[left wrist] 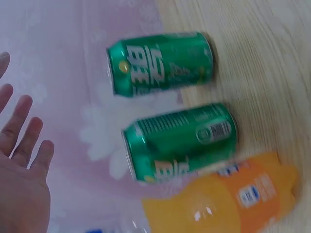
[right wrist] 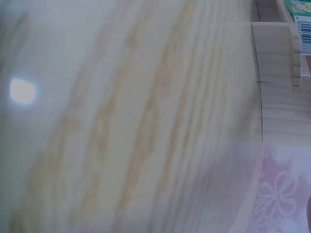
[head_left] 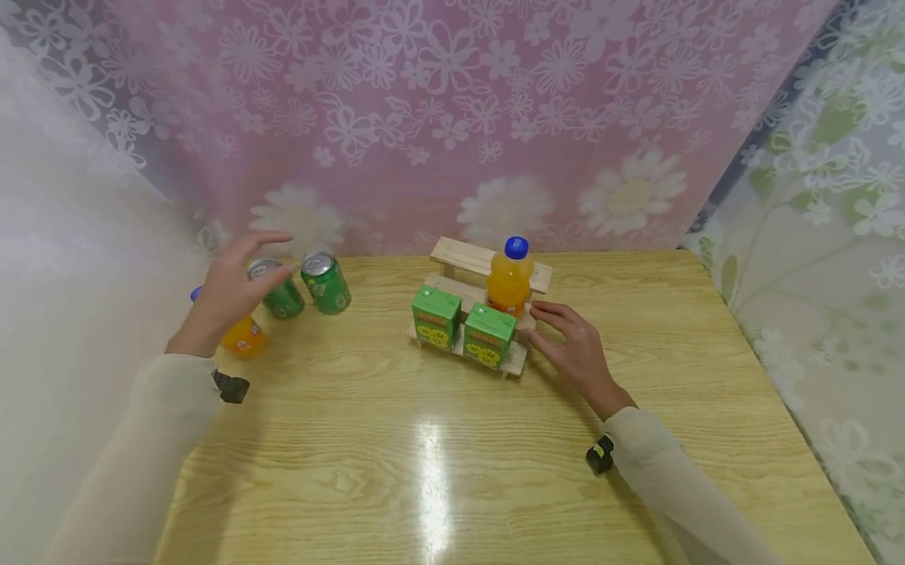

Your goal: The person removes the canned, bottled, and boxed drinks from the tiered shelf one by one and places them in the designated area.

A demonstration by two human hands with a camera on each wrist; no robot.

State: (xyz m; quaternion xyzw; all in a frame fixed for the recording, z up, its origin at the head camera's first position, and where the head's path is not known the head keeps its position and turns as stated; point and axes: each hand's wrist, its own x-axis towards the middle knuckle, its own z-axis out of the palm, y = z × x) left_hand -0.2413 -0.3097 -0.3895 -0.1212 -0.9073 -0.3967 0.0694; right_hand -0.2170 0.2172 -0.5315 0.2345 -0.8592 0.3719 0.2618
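Note:
My left hand (head_left: 231, 287) is held over the drinks at the left, thumb and fingers spread and nothing between them. Below it stand two green soda cans, one can (head_left: 329, 285) clear to its right and the other can (left wrist: 182, 141) partly covered by the hand in the head view. An orange soda bottle (left wrist: 218, 199) with a blue cap stands beside them. My right hand (head_left: 576, 352) holds the right end of a small stepped wooden rack (head_left: 464, 254) between thumb and fingers. On the rack are another orange bottle (head_left: 509, 280) and two green juice boxes, a left box (head_left: 435, 318) and a right box (head_left: 488, 337).
The wood-grain table (head_left: 357, 445) runs back to a pink flowered curtain (head_left: 428, 124). A pale flowered cloth (head_left: 841, 296) hangs along the right side. White fabric (head_left: 42, 243) covers the left side. Both sleeves carry small black wrist cameras.

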